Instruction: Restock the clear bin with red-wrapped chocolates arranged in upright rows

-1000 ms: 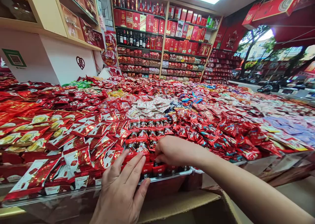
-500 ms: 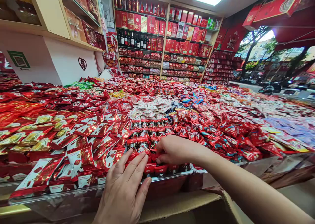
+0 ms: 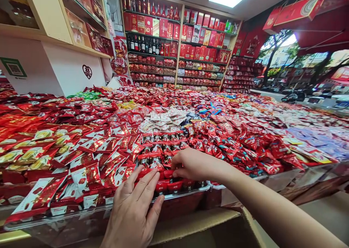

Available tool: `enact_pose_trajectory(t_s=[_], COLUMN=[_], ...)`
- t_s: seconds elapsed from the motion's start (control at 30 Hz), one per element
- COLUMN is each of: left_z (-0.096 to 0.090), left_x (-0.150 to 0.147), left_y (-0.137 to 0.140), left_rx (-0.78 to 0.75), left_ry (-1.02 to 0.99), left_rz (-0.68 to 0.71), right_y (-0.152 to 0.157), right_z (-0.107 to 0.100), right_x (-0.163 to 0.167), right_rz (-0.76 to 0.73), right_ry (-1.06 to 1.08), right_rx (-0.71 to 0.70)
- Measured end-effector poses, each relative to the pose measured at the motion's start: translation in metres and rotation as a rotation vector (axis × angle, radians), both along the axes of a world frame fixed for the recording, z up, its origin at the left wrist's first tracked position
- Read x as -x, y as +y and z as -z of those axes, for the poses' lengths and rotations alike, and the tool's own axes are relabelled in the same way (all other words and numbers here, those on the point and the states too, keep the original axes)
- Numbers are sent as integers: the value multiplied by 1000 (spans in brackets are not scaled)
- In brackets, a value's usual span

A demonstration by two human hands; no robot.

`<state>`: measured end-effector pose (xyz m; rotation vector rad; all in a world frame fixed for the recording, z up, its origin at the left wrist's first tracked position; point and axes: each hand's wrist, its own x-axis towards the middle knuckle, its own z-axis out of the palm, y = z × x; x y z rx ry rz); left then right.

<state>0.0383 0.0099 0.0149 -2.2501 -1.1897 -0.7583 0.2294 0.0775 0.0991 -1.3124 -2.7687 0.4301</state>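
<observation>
A green-framed QR sign (image 3: 14,67) and a red double-happiness emblem (image 3: 87,71) mark the white wall. The left hand (image 3: 136,208) lies flat, fingers spread, on red candy packets (image 3: 159,157) at the bench's clear front rim (image 3: 188,192). The right hand (image 3: 191,165) pinches one packet there. Packet print is unreadable.

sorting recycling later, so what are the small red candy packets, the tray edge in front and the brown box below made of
Small red candy packets: likely glossy plastic or foil film; they glint and have crimped ends. The left hand lies flat on them, and the right hand pinches among them.
Tray edge: seemingly clear hard plastic, see-through and shiny.
Brown box: matte cardboard, judging by its flat brown flap.
</observation>
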Motion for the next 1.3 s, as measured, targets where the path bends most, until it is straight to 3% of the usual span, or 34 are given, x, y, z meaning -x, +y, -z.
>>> enact_pose_trajectory(t_s=[0.33, 0.63, 1.03, 1.3], left_z=[1, 1, 2, 3], left_x=[0, 0, 0, 0], left_y=[-1, 1, 1, 0], left_rx=[-17, -13, -9, -35], left_ry=[30, 50, 40, 37], left_rz=[5, 5, 10, 6], right_y=[1, 1, 5, 6], right_z=[1, 6, 5, 6], right_x=[-1, -4, -1, -6], right_rz=[40, 16, 50, 27], right_ry=[6, 70, 47, 62], right_rx=[100, 65, 187, 158])
